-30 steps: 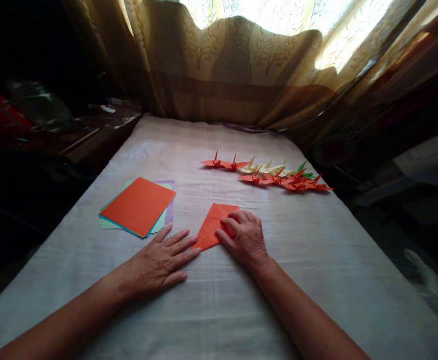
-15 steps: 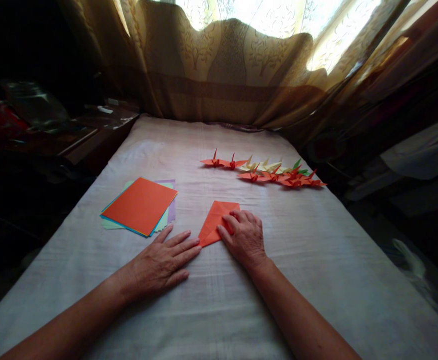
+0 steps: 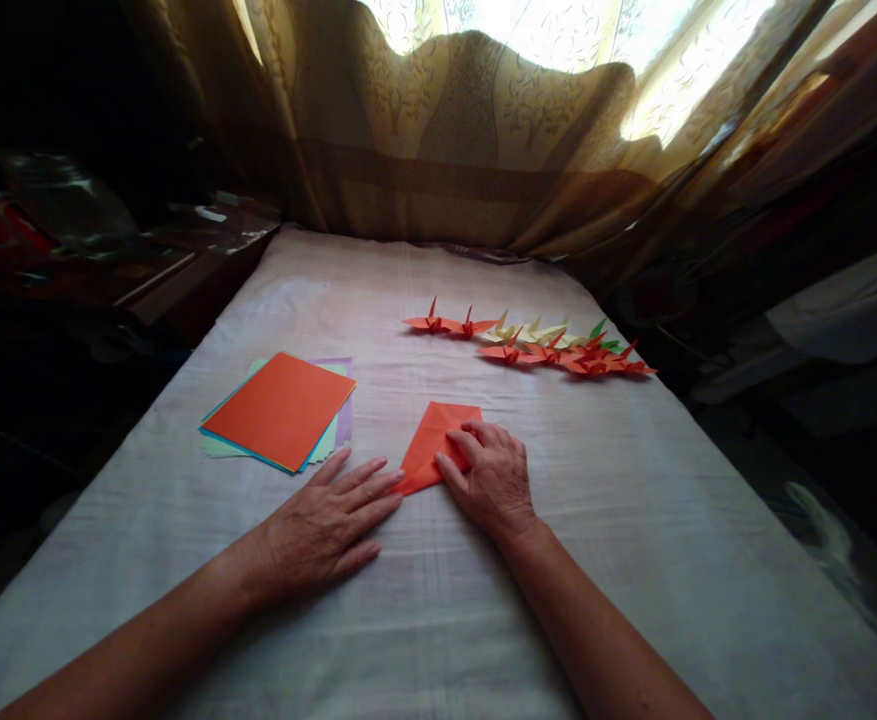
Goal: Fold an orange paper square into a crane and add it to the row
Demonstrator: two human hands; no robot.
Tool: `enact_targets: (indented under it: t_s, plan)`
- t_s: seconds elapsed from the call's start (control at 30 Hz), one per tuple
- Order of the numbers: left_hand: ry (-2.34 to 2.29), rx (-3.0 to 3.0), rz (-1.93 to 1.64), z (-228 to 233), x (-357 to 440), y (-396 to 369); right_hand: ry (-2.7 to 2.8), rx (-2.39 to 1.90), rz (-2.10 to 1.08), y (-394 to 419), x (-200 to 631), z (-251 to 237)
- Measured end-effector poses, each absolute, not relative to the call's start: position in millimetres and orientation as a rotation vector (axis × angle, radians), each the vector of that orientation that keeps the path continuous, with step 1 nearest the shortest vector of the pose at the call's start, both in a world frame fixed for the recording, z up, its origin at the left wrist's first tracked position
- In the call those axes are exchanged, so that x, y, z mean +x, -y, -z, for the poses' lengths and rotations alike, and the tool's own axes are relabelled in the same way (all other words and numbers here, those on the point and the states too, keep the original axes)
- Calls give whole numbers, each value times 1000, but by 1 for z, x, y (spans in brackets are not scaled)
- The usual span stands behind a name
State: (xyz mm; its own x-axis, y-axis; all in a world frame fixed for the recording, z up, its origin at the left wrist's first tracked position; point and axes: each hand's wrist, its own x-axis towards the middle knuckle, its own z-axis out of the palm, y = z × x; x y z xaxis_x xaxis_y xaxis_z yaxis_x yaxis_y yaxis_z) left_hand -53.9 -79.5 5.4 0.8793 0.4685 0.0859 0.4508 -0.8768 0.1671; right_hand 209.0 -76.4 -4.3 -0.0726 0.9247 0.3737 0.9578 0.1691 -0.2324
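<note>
Orange paper [image 3: 432,445], folded to a kite-like shape, lies flat near the middle of the cloth-covered bed [image 3: 633,520]. Right hand [image 3: 492,480] presses on its right part, fingers curled down on the sheet, grip pinning it, not lifting. Left hand [image 3: 325,525] rests flat and released on the cloth, fingertips just touching the paper's near-left tip. Progress looks early: first folds done, shaping into a bird left. Stack of coloured sheets [image 3: 279,410], orange on top, sits toward the left edge. Row of finished paper cranes [image 3: 535,345] lines the far right side; exact count unclear in dim light. Curtain [image 3: 468,130] hangs behind the far edge.
</note>
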Motion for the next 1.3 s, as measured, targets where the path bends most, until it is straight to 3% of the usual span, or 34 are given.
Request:
enact_targets:
  t_s: [0.3,0.97,1.3]
  plan:
    - [-560,2867,-262,-22,-32,70,2020,-1818,98,76,206,4]
    - [-538,2853,-239,-7,-37,69,1986,-1875,48,88,197,10]
    - [-540,2859,-145,-16,-38,66,1854,-2033,16,78,244,19]
